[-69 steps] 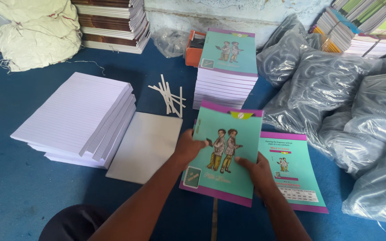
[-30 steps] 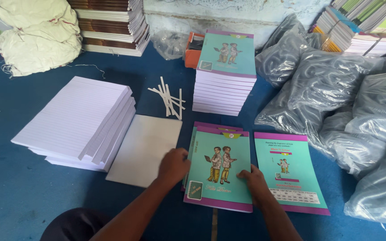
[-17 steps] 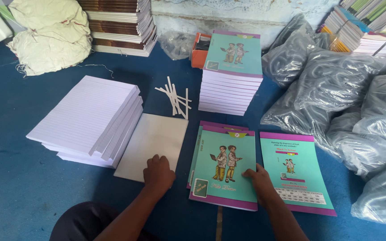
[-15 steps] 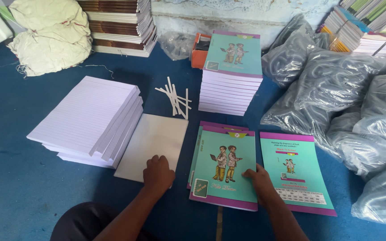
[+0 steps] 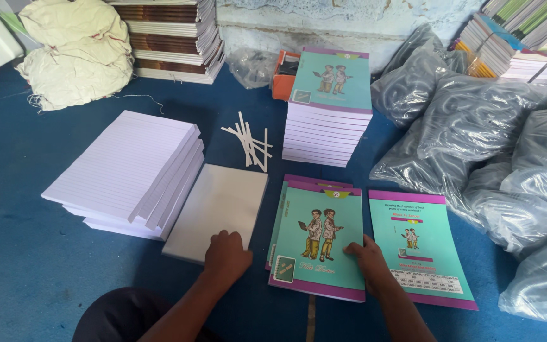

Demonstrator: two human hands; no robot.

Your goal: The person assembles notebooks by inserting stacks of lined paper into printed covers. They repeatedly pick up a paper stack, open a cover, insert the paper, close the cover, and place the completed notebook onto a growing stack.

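Two flat hands (paper (image 5: 218,209), notebook (image 5: 317,244))

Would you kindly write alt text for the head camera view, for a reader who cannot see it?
Kneeling on a blue floor, a person rests the left hand on a flat white sheet pile and the right hand on a teal notebook cover. Stacks of lined paper and finished notebooks lie beyond.

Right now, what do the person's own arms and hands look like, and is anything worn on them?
Both forearms are bare: no sleeves, gloves, watch or rings show. The left hand and right hand are uncovered, with the fingers curled. Dark clothing shows at the bottom edge.
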